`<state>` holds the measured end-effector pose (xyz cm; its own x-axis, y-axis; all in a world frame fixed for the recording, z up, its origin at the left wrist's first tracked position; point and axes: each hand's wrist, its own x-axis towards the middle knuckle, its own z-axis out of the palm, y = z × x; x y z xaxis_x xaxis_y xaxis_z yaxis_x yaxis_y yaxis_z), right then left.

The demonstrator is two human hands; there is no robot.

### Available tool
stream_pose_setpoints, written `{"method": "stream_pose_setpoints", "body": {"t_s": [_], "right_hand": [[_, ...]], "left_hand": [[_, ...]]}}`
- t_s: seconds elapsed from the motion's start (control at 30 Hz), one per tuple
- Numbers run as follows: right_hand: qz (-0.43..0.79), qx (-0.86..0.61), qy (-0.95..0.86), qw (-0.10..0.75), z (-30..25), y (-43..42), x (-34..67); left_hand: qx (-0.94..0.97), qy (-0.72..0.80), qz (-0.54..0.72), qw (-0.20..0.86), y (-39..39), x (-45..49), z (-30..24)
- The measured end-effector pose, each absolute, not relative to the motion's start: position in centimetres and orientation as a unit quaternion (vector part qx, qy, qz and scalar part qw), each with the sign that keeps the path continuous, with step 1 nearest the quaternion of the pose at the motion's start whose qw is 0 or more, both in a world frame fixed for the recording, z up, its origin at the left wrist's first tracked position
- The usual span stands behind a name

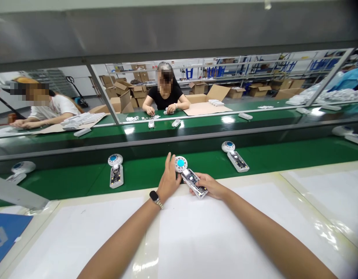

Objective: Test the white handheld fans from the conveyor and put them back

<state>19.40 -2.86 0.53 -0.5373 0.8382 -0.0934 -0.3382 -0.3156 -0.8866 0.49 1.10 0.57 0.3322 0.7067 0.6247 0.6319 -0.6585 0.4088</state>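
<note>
A small white handheld fan (193,181), its round head blue in the middle and its handle open over a dark circuit board, is tilted at the near edge of the green belt. My right hand (210,186) grips the handle's lower end, thumb on top. On the other side, my left hand (169,176) has its fingers stretched out beside the fan head; whether it touches the head I cannot tell. A similar fan (116,170) lies on the belt to the left, another fan (237,158) to the right.
The green belt (149,170) crosses in front of the white-covered worktable (213,236). More fans lie at both belt ends. A metal post (16,190) and blue box (7,236) are at left. Beyond a divider, two co-workers sit by a second belt (202,124) with white parts.
</note>
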Motion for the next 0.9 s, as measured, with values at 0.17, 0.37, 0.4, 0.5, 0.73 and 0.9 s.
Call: {"method": "stream_pose_setpoints", "body": {"t_s": [0.17, 0.37, 0.4, 0.5, 0.73, 0.9], "right_hand": [[0.726, -0.323, -0.378, 0.475, 0.5, -2.2, 18.7], [0.703, -0.331, -0.368, 0.511, 0.7, -1.3, 18.5], [0.705, -0.33, -0.366, 0.511, 0.7, -1.3, 18.5], [0.716, -0.321, -0.36, 0.505, 0.9, -1.3, 18.5], [0.732, -0.316, -0.357, 0.487, 0.5, -1.0, 18.5], [0.73, -0.321, -0.35, 0.491, 0.2, -1.1, 19.3]], "left_hand": [[0.759, 0.502, 0.415, 0.022, 2.2, 0.0, 0.2], [0.762, 0.559, 0.326, -0.019, 2.6, -0.4, 0.1], [0.767, 0.556, 0.321, -0.017, 2.6, -0.3, 0.3], [0.783, 0.54, 0.309, -0.003, 2.5, -0.2, 0.8], [0.798, 0.535, 0.28, -0.005, 2.2, 0.1, 0.9], [0.821, 0.507, 0.261, 0.023, 2.3, 0.2, 0.7]]}}
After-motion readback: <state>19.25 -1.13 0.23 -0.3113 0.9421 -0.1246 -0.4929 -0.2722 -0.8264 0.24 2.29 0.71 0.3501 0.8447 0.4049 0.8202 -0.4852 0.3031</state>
